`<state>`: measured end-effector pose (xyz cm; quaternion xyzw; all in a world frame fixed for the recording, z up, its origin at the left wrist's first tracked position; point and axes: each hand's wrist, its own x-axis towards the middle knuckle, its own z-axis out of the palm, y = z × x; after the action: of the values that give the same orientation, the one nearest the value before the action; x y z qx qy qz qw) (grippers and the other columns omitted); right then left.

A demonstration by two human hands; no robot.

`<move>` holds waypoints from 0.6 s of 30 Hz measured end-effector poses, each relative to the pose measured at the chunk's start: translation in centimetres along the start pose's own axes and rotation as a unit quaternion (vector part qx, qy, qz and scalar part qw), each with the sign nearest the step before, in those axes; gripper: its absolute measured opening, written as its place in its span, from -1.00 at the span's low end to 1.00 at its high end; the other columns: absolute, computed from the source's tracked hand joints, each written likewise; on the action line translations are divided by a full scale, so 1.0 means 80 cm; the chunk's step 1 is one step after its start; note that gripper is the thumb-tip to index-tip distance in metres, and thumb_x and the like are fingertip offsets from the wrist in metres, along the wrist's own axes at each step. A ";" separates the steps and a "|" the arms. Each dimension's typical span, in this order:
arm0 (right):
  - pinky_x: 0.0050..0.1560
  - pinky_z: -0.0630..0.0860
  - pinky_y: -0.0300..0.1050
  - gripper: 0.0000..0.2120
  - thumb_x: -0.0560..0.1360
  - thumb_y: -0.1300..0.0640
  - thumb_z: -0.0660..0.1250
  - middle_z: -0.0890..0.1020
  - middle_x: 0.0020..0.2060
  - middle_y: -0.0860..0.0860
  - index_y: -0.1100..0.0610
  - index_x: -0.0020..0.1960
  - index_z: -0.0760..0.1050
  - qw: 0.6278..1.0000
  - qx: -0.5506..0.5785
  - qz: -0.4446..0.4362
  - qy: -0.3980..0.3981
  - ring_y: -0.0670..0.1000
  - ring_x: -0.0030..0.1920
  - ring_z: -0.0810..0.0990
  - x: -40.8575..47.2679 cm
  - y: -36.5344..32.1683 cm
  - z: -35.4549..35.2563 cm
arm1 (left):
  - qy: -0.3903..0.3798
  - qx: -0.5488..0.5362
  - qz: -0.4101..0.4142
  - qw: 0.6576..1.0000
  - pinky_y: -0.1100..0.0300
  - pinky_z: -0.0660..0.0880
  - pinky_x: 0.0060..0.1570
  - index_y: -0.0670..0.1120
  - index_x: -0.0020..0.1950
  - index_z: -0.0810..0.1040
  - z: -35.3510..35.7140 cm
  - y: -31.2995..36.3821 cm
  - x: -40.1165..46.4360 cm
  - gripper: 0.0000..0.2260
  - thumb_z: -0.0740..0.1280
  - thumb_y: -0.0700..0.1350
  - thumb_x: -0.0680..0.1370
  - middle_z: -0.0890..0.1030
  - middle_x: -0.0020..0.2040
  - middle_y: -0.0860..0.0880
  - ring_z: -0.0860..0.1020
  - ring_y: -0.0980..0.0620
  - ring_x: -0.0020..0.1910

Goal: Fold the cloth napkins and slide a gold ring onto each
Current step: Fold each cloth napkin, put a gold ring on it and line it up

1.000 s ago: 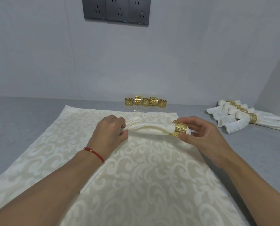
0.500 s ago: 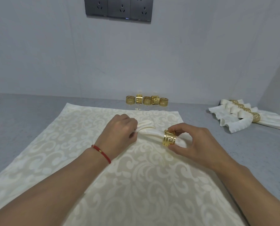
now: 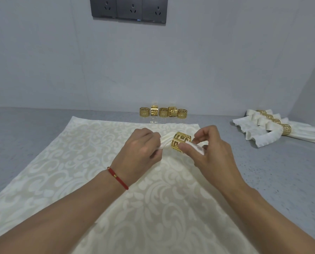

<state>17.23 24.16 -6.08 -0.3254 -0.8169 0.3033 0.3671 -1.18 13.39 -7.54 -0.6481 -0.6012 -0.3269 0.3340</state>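
A rolled cream napkin (image 3: 165,141) is held just above the patterned cloth. My left hand (image 3: 141,153) grips its left end in a closed fist. A gold ring (image 3: 180,144) with a cut-out key pattern sits around the napkin near its middle. My right hand (image 3: 209,151) pinches the ring between thumb and fingers, and the napkin's right end sticks out under the thumb. Several spare gold rings (image 3: 163,112) stand in a row at the wall. Several finished napkins with rings (image 3: 270,128) lie at the right.
A large cream damask cloth (image 3: 90,173) covers the grey counter (image 3: 273,180) beneath my hands. A dark socket panel (image 3: 128,8) is on the wall above. A side wall closes the counter at the far right.
My right hand has slid the gold ring leftward along the napkin, from its right end to near the middle. The two hands are now closer together.
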 end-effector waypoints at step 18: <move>-0.44 0.19 -0.18 -0.88 0.56 0.15 0.44 0.36 -0.44 -0.02 0.10 -0.02 0.76 0.934 0.277 0.199 -0.103 -0.08 -0.47 0.21 0.006 -0.007 -0.014 | 0.035 0.008 0.048 0.998 0.09 0.47 -0.10 -0.23 -0.28 0.50 -0.003 0.000 0.003 -0.87 0.36 -0.42 0.38 0.58 -0.25 -0.06 0.54 -0.09 -0.18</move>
<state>17.74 24.49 -4.87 -0.3335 -0.6521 0.6164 0.2891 -1.16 13.28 -7.23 -0.6617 -0.5604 -0.3281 0.3748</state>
